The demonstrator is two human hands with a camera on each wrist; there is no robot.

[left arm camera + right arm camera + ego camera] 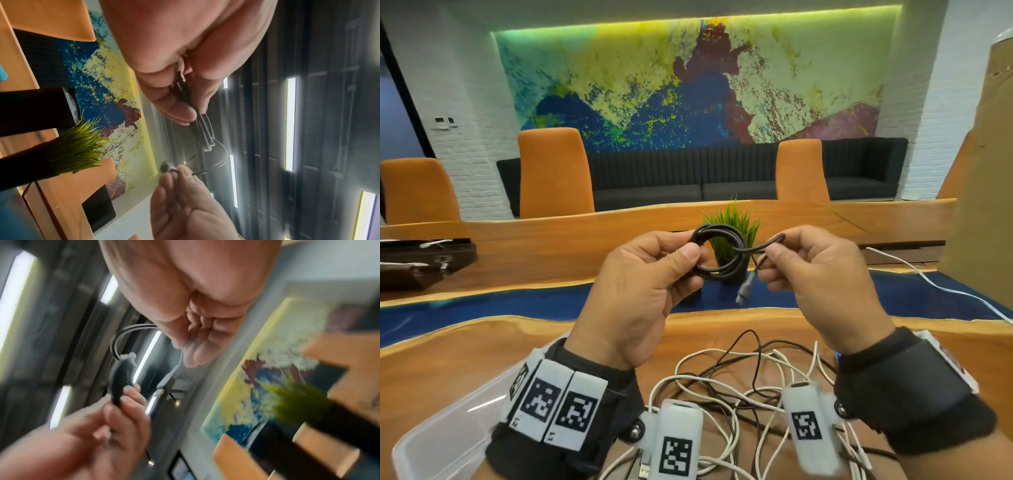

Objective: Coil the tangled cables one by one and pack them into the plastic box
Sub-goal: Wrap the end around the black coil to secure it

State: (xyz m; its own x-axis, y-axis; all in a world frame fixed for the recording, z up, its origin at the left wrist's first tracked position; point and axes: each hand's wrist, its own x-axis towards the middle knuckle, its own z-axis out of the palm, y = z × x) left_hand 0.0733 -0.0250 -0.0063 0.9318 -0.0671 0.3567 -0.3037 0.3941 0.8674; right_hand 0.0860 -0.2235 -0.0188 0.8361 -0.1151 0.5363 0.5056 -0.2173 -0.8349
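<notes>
— Where is the black cable (717,253)?
— Coiled, held above the tabletop (482,346). The left hand (633,291) pinches the coil; the right hand (822,274) pinches its loose end.
— And the rest?
— Tangled cables (739,380) lie below, the plastic box (445,431) left of them.

Bare hands, left (633,291) and right (822,284). Black fabric wristbands (914,387) on both wrists. White blocks carrying black-and-white square markers (558,407) strapped on; small round metal screws (636,430) at mounts.
</notes>
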